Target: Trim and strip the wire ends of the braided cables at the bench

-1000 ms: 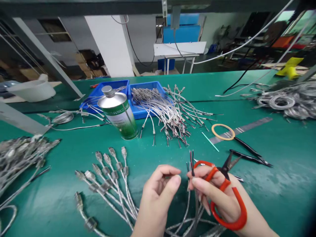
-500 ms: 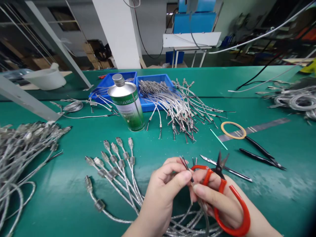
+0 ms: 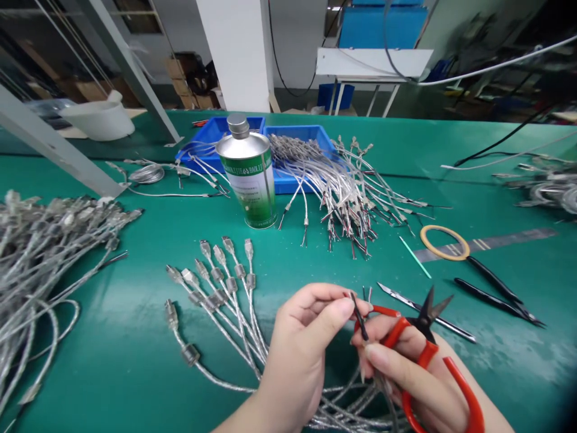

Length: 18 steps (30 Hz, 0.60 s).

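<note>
My left hand [image 3: 303, 349] pinches the dark wire end [image 3: 359, 316] of a cable between thumb and fingertips. Just below, my right hand [image 3: 406, 367] grips the same cable by its grey jacket, its thumb laid along it. Red-handled scissors [image 3: 430, 316] hang in my right hand, handles round the fingers and blades parted, pointing up and away. Beneath both hands runs a bundle of silvery cables [image 3: 356, 406]. Their USB plugs [image 3: 219, 255] fan out on the green table to the left. Part of the held cable is hidden by my fingers.
A green-and-white metal can [image 3: 250, 180] stands before blue trays [image 3: 322, 133] heaped with stripped cables [image 3: 347, 204]. More cables [image 3: 58, 240] pile at left. To the right lie a tweezer-like tool [image 3: 451, 329], black-handled cutters [image 3: 496, 297] and a tape ring [image 3: 444, 242].
The view has swung, so things on the table appear farther right. My left fingertips now press the wires into one dark strand, where separate wire ends stuck up before. Both hands still hold the cable.
</note>
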Available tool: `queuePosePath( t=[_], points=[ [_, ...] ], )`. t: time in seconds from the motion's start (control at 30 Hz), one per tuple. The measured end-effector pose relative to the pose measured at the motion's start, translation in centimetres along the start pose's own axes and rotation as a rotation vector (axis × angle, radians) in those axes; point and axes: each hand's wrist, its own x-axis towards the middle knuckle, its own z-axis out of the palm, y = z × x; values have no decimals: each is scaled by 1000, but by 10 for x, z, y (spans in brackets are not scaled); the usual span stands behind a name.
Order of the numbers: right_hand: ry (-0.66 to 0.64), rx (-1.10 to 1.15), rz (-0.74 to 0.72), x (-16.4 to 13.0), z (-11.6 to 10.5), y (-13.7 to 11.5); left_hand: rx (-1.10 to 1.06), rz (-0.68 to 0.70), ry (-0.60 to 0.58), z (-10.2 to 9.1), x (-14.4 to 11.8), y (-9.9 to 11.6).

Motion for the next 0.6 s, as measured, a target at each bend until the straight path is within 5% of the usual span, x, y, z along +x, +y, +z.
queuePosePath(
  t=[0.37,0.6],
  points=[
    [10,47,-22,1,0,10,-115,-57,-23,4,0,3],
    [101,-125,-209,3,1,14,-186,-68,-77,4,-2,3]
  ],
)
